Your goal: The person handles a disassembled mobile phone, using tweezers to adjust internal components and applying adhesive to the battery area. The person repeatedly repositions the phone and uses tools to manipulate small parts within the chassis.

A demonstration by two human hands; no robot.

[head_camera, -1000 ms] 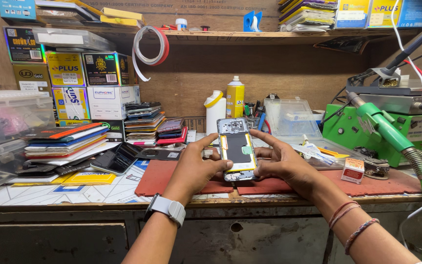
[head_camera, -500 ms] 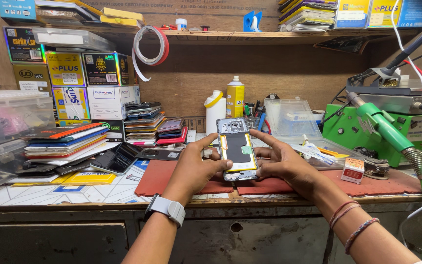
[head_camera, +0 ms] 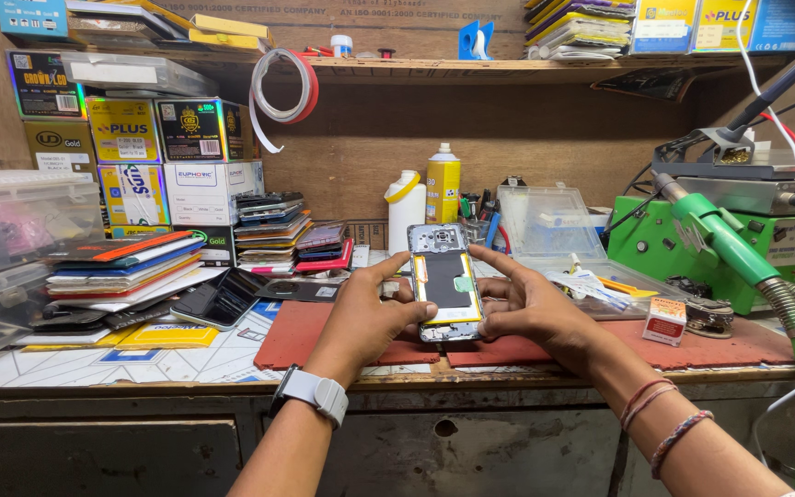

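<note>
- Head view: both hands hold an opened phone (head_camera: 445, 283) with its back cover off, standing nearly upright above the red mat (head_camera: 324, 333) near the front edge of the surface (head_camera: 121, 366).
- Against half a second and a second earlier almost nothing has shifted: the phone sits at the same spot and tilt, and the hands frame it as before. I judge this a steady hold for inspection or fine positioning, not a move.
- The left hand (head_camera: 367, 317) comes in from the lower left, wrist with a grey watch (head_camera: 313, 394) low, thumb pressed on the phone's left edge, index finger stretched up and out along that side.
- The right hand (head_camera: 531, 308) comes from the lower right, threads on its wrist (head_camera: 664, 421); its fingers (head_camera: 499, 260) are spread, index raised towards the phone's upper right corner, the others curled at the right edge.
- So each hand pinches the phone by its sides, leaving the dark battery and the boards facing the camera.
- Around it: a stack of phones and cases (head_camera: 131, 267) to the left, a white bottle (head_camera: 406, 207) and a yellow can (head_camera: 443, 184) behind, a clear plastic box (head_camera: 554, 225) and a green hot-air station (head_camera: 692, 244) to the right.
</note>
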